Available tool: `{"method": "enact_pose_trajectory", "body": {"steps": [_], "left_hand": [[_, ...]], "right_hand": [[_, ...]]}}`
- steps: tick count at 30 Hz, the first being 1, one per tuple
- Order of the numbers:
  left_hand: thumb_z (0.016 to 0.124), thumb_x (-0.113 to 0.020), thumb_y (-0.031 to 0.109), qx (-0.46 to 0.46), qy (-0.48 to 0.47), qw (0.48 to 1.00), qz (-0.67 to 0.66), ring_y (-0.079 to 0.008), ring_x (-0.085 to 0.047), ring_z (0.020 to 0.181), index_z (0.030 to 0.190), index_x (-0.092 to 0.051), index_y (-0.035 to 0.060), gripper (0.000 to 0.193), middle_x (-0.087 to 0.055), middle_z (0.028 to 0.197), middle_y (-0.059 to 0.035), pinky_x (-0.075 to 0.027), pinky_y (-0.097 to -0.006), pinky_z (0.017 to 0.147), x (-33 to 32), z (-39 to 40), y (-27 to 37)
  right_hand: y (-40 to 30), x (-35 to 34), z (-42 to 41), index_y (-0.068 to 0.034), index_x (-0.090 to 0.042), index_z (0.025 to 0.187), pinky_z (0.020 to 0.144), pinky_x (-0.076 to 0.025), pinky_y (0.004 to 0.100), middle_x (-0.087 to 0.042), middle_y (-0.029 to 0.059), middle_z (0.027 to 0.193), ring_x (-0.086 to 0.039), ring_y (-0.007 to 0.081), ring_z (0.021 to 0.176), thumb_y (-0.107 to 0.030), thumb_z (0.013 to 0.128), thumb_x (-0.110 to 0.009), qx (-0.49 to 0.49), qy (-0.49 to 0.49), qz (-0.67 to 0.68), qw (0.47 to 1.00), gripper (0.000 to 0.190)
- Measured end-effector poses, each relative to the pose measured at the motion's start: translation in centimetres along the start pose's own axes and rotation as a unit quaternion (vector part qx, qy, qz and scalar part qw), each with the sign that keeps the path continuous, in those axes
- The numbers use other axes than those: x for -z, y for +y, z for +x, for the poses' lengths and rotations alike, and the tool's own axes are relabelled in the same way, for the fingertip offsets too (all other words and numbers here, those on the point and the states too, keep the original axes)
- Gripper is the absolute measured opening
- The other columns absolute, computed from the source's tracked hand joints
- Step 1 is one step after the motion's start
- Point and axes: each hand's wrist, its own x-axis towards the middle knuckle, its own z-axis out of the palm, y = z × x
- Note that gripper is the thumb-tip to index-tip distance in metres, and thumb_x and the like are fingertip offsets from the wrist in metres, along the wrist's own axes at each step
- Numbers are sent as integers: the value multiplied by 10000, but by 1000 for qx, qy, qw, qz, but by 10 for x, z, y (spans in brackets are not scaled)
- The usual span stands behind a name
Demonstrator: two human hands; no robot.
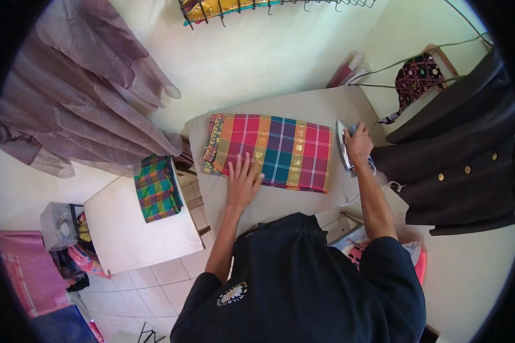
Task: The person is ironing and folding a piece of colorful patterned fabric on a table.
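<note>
A folded plaid cloth in red, green, purple and gold lies on a grey padded ironing surface. My left hand rests with spread fingers on the cloth's near left edge and holds nothing. To the right of the cloth, my right hand grips the blue handle of a clothes iron. The iron is beside the cloth, apart from its right edge, with its tip towards the wall. A pale cord runs from near the iron's heel.
A folded green plaid cloth lies on a white table at left. Mauve garments hang above it. A dark buttoned jacket hangs close by my right arm. A wire rack is on the far wall. Green cords cross at upper right.
</note>
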Motion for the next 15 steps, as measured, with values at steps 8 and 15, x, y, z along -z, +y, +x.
{"method": "enact_pose_trajectory", "body": {"steps": [8,15], "left_hand": [[906,-629,419,-168,-46,983,-63,-308,-282,1454,1412,-504,121,600,-367,1536,-147,-143,-518,1203,-24,-10,44],[933,-599,285,-186,-44,979,-73,-341,-303,1438,1374,-525,97,486,-399,1502,-181,-218,-491,1187,-28,-9,56]], "right_hand": [[-29,-54,0,-63,-515,1285,956,-461,463,-540,232,1235,-541,401,1104,-69,852,-598,331,-113,228,909,441],[-38,-75,12,-52,-547,1191,943,-467,491,-575,233,1141,-564,416,1082,-269,857,-644,201,-167,109,959,410]]}}
